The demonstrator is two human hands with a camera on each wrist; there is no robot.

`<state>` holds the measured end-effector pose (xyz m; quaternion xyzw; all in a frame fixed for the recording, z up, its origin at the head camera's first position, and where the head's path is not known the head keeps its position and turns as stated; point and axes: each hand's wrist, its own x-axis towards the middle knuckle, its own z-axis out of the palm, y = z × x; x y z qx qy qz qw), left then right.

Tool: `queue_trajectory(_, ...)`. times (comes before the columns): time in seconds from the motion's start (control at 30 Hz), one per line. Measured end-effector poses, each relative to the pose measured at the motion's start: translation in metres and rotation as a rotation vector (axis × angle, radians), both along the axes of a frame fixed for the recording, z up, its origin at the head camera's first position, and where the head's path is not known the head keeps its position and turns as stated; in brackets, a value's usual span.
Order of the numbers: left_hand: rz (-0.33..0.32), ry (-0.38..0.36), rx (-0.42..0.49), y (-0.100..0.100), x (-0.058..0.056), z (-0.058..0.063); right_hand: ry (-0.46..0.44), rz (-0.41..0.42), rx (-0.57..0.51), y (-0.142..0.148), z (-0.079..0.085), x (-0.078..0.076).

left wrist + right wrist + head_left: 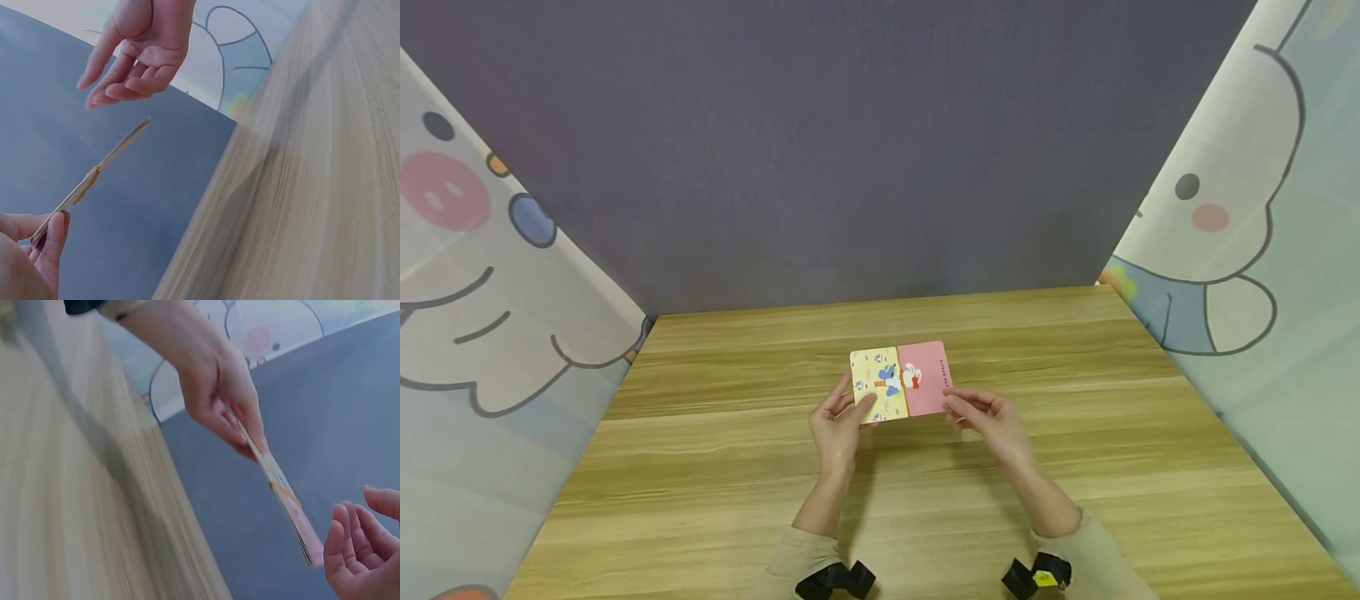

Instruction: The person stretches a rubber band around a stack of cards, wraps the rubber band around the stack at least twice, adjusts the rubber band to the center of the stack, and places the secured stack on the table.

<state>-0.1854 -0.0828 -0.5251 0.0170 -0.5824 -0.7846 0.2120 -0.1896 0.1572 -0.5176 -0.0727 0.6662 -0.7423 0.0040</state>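
Observation:
A thin booklet (pixel 928 375), yellow with small prints on its left half and pink with a white rabbit on its right, is held above the table. My left hand (pixel 837 435) pinches its yellow end, thumb on top and fingers beneath. Seen edge-on in the left wrist view, the booklet (pixel 67 199) has several thin layers and an orange strip across its middle. Near the pink end is my right hand (pixel 1000 427), fingers loosely bent. In the right wrist view a small gap separates this right hand (pixel 369 553) from the booklet (pixel 297 519).
The wood-grain table (pixel 700 467) spreads beneath both hands. A dark grey panel (pixel 880 167) stands along its back edge. Cartoon-printed sheets (pixel 482 333) flank the left and right sides. Black devices (pixel 835 581) are strapped at both wrists.

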Motion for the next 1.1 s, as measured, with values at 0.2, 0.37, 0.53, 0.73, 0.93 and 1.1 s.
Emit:
queue_trajectory(0.2, -0.006, -0.026, 0.005, 0.000, 0.002, 0.003, 0.078, -0.147, 0.041, 0.007, 0.001, -0.017)
queue_trajectory(0.37, -0.021, -0.045, -0.008, 0.000, 0.004, 0.005, 0.097, -0.194, 0.099, 0.007, 0.002, -0.026)
queue_trajectory(0.53, -0.024, -0.062, -0.021, 0.001, 0.002, 0.004, 0.086, -0.217, 0.149, 0.002, 0.002, -0.033)
queue_trajectory(0.73, -0.063, 0.009, -0.024, 0.002, 0.008, 0.021, 0.085, -0.137, 0.136, -0.011, 0.047, -0.012)
queue_trajectory(0.93, -0.070, -0.036, -0.023, 0.011, 0.026, 0.076, 0.002, -0.165, 0.171, -0.023, 0.094, 0.004)
queue_trajectory(1.1, -0.062, -0.109, -0.043, 0.015, 0.023, 0.094, -0.043, -0.232, 0.271, -0.028, 0.099, 0.000)
